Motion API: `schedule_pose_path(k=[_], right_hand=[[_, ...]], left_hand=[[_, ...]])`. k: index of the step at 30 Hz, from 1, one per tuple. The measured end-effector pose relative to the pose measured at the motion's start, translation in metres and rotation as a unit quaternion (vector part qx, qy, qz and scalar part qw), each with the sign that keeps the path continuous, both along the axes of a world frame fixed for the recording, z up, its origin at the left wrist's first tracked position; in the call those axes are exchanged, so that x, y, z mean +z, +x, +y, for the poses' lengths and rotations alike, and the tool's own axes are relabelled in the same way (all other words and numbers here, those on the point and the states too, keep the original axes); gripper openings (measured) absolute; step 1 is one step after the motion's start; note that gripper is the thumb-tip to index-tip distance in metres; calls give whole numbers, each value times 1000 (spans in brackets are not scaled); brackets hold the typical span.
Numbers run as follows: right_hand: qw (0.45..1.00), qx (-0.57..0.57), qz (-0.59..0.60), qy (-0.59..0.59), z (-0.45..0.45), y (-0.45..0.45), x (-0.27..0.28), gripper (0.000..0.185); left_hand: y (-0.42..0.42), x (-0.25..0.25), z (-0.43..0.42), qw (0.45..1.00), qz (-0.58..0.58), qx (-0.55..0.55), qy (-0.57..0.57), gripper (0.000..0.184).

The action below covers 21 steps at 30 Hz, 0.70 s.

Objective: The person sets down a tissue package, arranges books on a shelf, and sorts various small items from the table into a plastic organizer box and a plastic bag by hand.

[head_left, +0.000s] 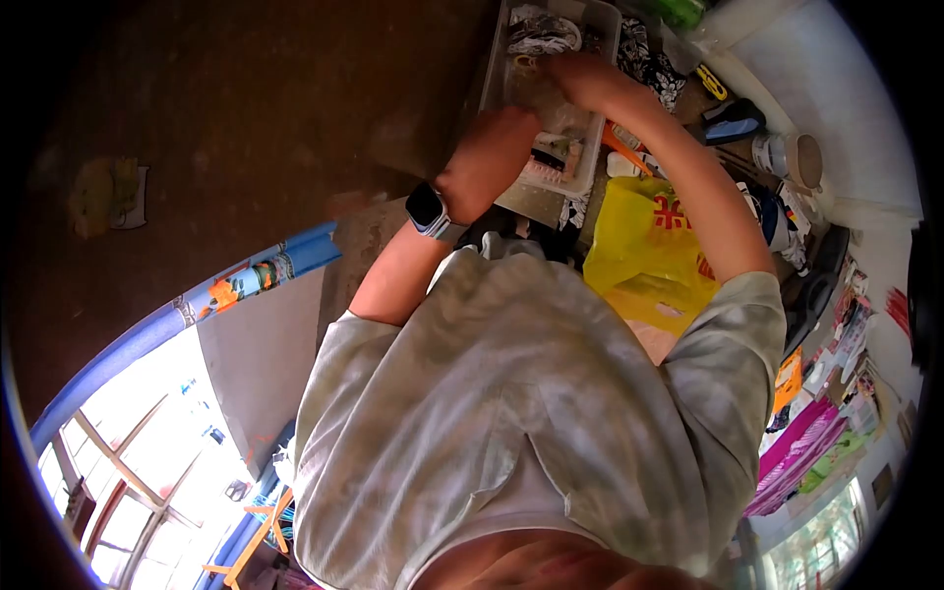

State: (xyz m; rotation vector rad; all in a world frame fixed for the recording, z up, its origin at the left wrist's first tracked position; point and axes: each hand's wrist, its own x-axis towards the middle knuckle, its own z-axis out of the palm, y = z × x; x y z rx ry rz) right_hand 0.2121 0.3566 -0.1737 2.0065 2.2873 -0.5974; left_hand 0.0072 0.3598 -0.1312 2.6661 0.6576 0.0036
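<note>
A clear plastic box [593,162] at the top centre holds small mixed items. My left hand [499,147], with a watch [427,208] on its wrist, is at the box's near left side. Its fingers are turned away and hidden. My right hand [582,81] reaches over the box from the right, with its fingertips lost in shadow; I cannot make out whether it holds anything. Beside those fingertips is a small yellowish ring [526,65]. A dark-and-white patterned bundle [543,33] lies in the far end, and a pinkish item [553,162] in the near end.
Right of the box lies a yellow plastic bag [634,231] with red print. Farther right are a yellow-and-black tool [711,83], a dark-and-blue object [735,121] and a white cup-like container [790,157]. A dark brown surface [246,108] spans the left, above a blue patterned strip [261,275].
</note>
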Motion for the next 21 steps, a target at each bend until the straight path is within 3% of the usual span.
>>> schedule_pose_path(k=[1, 2, 4, 6, 8, 10, 12, 13, 14, 15, 16, 17, 18, 20, 21], right_hand=[[1000, -7, 18, -11, -1, -3, -1, 30], [999, -13, 37, -24, -2, -6, -3, 30], [997, -43, 31, -51, 3, -14, 7, 28], [994, -76, 25, -78, 2, -16, 12, 27], [999, -44, 14, 6, -6, -12, 8, 19], [999, -29, -33, 26, -11, -13, 10, 19], [996, -16, -79, 45, -20, -15, 12, 19], [988, -14, -100, 119, -26, -15, 15, 18], [975, -15, -119, 189, -37, -18, 19, 17], [975, -21, -122, 186, -51, -23, 29, 17], [976, -23, -67, 207, -66, -29, 43, 19], [974, -29, -15, 226, -83, -31, 56, 21], [968, 2, 33, 250, -101, -30, 61, 22], [956, -9, 83, 280, -135, -27, 81, 15], [959, -16, 77, 274, -149, -15, 81, 15]], left_hand=[[3, 7, 0, 995, 95, 30, -19, 15], [6, -4, 5, 995, 96, 31, -22, 15], [18, -32, 26, 972, -223, 6, 70, 18], [25, -43, 31, 978, -190, -10, 80, 18], [29, -46, 31, 983, -157, -29, 89, 18], [31, -43, 24, 993, -52, -59, 89, 19], [31, -47, 14, 993, -70, -34, 91, 21], [33, -46, 13, 991, -90, -9, 95, 23], [30, -44, 12, 991, -90, -15, 94, 23], [25, -40, 12, 987, -121, -62, 82, 24], [27, -37, 15, 979, -155, -112, 71, 26], [36, -43, 22, 990, -18, -119, -72, 31], [33, -43, 23, 988, -26, -135, -75, 31], [13, -42, 19, 973, -181, -144, -26, 39], [13, -45, 16, 970, -186, -151, -33, 39]])
